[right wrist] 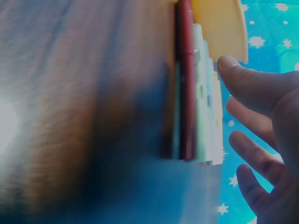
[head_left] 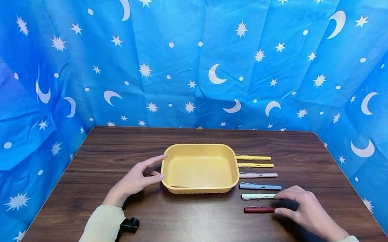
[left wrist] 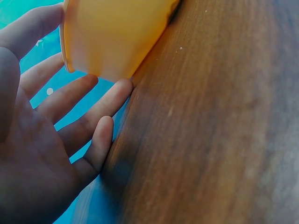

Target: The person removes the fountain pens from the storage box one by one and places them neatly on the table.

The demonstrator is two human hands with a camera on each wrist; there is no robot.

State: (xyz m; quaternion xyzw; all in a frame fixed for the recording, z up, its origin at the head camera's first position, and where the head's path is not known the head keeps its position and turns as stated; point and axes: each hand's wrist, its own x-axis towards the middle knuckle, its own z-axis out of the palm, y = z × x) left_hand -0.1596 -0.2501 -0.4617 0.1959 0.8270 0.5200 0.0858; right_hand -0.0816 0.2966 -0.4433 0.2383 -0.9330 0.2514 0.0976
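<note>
A yellow tray [head_left: 199,191] with rounded corners stands near the middle of the table. At its left wall is my left hand [head_left: 137,180], fingers spread and fingertips right at the rim; in the left wrist view they are mostly straight. Right of the tray lie several pens in a column: two yellow pens [head_left: 255,164], a pale pink pen [head_left: 259,175], a blue-grey pen [head_left: 260,186], a mint green pen [head_left: 257,196] and a dark red pen [head_left: 258,210]. My right hand [head_left: 303,209] hovers at the right ends of the mint and dark red pens, its fingers apart with nothing between them.
The dark wood-grain table [head_left: 187,224] carries all of this. A blue cloth [head_left: 184,61] with white moons and stars hangs behind it and along both sides. A black strap piece [head_left: 130,224] sits at my left wrist.
</note>
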